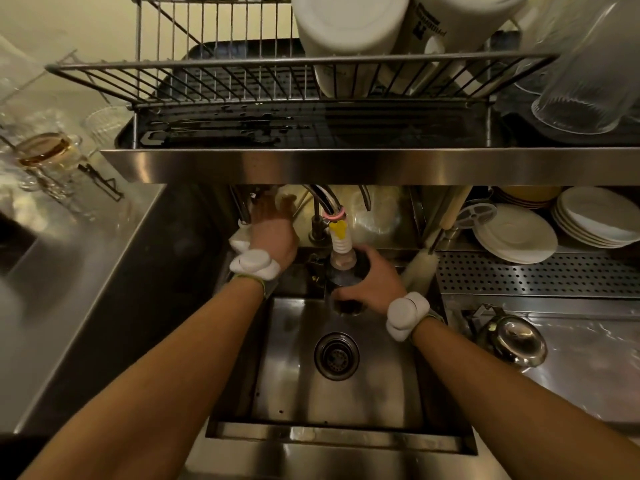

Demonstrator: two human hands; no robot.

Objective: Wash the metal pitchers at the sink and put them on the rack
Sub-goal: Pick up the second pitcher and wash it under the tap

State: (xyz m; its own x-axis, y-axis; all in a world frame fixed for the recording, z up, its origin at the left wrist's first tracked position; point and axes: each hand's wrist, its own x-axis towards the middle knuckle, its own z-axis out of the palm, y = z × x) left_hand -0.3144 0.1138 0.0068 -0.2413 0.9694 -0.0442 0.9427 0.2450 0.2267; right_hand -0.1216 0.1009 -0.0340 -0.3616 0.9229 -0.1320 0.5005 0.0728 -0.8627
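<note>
1. Far left: clear glasses (52, 157) stand on the steel counter (104, 258), one with an amber tint; detail is blurred.
2. Left hand (272, 230) is raised to the back wall of the sink, under the shelf edge, at the tap fittings. Its fingers are partly hidden by the shelf, so I cannot tell whether they close on anything. A white pad is strapped at the wrist.
3. Centre top: wire rack (225, 81) over a dark wet drip tray (242, 129); white containers (349, 26) sit in the right half of the rack.
4. Centre: faucet (337, 230) with a yellow collar and ribbed nozzle points down into the mouth of the metal pitcher (343, 271).
5. Right hand (374, 282) is wrapped around the pitcher's side, holding it upright over the sink basin (294, 358), above and behind the drain (336, 355).
6. Right of the basin: bottle brush (420, 265) leaning at the sink edge; a second shiny metal vessel (512, 341) lies on the right counter.
7. Far right: stacked white plates (519, 237) under the shelf; an inverted ribbed glass (588, 81) on top.
</note>
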